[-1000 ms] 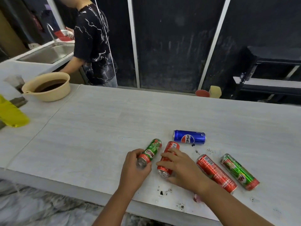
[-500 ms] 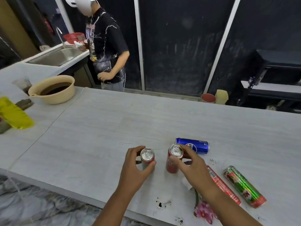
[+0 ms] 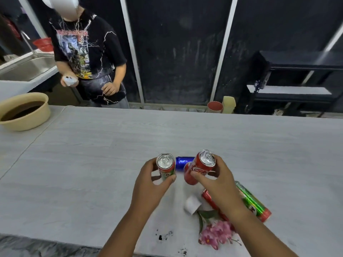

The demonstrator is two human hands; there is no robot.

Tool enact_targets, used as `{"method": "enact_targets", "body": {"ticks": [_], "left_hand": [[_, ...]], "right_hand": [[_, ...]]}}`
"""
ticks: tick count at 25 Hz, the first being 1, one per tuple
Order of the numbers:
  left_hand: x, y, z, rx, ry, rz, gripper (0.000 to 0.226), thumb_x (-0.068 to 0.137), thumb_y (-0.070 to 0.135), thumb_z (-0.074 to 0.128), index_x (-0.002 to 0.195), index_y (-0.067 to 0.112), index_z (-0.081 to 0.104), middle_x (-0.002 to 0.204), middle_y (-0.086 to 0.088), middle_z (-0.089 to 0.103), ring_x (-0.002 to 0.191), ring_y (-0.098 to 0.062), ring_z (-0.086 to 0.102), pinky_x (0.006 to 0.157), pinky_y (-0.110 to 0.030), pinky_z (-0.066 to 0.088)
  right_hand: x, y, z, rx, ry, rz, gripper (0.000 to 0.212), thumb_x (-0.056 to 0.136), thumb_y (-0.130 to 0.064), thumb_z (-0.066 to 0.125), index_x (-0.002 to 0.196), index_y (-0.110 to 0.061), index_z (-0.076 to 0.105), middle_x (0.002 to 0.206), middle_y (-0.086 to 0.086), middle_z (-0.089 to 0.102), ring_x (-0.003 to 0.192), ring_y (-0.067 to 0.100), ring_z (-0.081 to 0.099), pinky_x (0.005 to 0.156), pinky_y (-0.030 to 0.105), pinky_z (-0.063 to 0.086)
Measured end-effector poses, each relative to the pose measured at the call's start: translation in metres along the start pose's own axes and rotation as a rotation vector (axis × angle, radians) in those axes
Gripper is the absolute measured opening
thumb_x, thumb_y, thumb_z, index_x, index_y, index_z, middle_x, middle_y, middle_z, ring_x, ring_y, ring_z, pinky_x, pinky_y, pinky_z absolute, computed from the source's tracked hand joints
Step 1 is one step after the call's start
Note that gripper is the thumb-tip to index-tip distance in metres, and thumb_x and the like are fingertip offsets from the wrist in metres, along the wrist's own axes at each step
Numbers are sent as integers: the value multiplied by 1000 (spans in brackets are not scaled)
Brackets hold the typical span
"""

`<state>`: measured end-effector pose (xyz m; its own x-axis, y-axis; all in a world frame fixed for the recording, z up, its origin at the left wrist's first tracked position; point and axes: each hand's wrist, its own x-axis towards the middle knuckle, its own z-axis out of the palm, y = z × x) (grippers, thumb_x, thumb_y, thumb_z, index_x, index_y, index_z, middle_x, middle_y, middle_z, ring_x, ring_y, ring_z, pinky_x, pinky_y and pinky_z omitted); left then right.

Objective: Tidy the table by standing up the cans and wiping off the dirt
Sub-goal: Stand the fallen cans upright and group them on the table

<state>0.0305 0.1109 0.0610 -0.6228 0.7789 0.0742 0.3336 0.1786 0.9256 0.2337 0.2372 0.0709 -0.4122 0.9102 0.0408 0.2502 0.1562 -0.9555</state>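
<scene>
While both hands grip cans, L hand fingers wrap the upright green can; R hand fingers hold the tilted red can above the worktop, prob. for standing. Blue can and two more lie flat; dirt near front edge.

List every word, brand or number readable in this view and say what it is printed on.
"Coca-Cola" script, partly covered: red can in the right hand.
Green and red can in the left hand: label too covered to read.
Blue can lying behind them: white print, blurred.
Green can lying at right: unreadable.
Bystander's black T-shirt: red lettering, too blurred.
</scene>
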Motion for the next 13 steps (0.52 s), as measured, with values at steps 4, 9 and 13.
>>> {"method": "enact_targets", "body": {"ticks": [4,9,13], "left_hand": [[30,57,83,-18,-172,77,65,75,52,93,131,54,58,128,32,66,116,10,64,86,-11,56],[37,100,201,-57,-380,70,62,77,43,93,128,51,59,125,28,67,115,0,68,85,-16,54],[30,124,288,-32,-520,101,58,77,39,93,125,42,61,127,21,69,120,-1,65,97,-33,60]], "right_hand": [[8,12,-90,45,203,38,65,73,-38,94,129,-47,64,121,-22,75,106,0,73,86,27,58],[12,52,-192,26,451,113,68,74,-17,97,128,-40,62,119,-15,76,105,-2,72,84,27,58],[11,87,-269,-6,567,153,66,76,-15,96,130,-34,63,121,-13,74,106,2,73,86,27,57]]}}
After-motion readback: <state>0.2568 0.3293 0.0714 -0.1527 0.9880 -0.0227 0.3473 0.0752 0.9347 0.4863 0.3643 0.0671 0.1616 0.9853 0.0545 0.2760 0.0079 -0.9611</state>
